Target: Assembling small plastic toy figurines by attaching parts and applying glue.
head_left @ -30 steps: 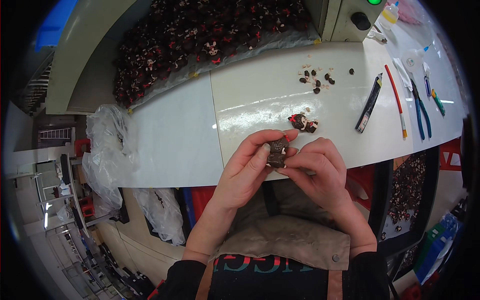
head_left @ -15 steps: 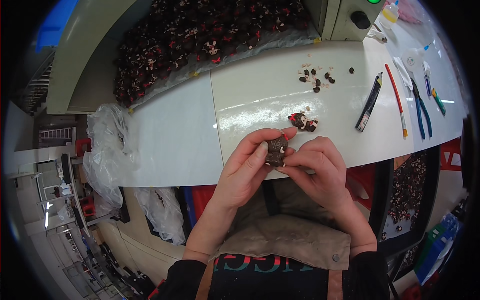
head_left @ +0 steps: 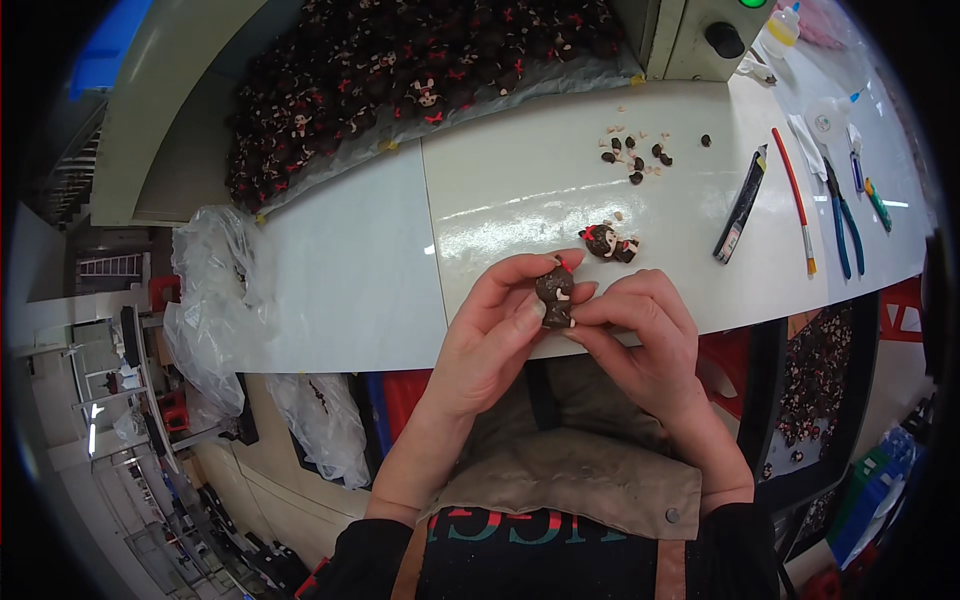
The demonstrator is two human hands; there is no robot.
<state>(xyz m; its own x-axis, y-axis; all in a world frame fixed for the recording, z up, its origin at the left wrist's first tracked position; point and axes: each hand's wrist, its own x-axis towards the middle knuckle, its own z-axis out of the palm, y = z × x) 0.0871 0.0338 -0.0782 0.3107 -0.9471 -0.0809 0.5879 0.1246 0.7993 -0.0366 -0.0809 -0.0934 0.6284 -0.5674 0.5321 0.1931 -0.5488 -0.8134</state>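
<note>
A small dark brown figurine (head_left: 555, 287) with a red bow and pale bits is held upright over the table's near edge. My left hand (head_left: 490, 335) grips it from the left, the thumb across its lower body and the fingers behind. From the other side my right hand (head_left: 640, 325) pinches at its lower edge with thumb and forefinger, by a pale tip. Whether a small separate piece sits in that pinch is hidden. Just beyond the hands a second figurine (head_left: 610, 243) with a red bow lies on its side on the table.
Loose dark and pale small parts (head_left: 637, 160) lie farther back. To the right are a black cutter knife (head_left: 740, 205), a red brush (head_left: 795, 190), blue-handled pliers (head_left: 845, 220) and a squeeze bottle (head_left: 828, 118). Many figurines fill a machine opening (head_left: 420, 60) at the back. Crumpled plastic (head_left: 215, 290) hangs at left.
The held figurine has turned slightly in my fingers, so more of its pale side shows. Both hands stay nearly in place, still on it.
</note>
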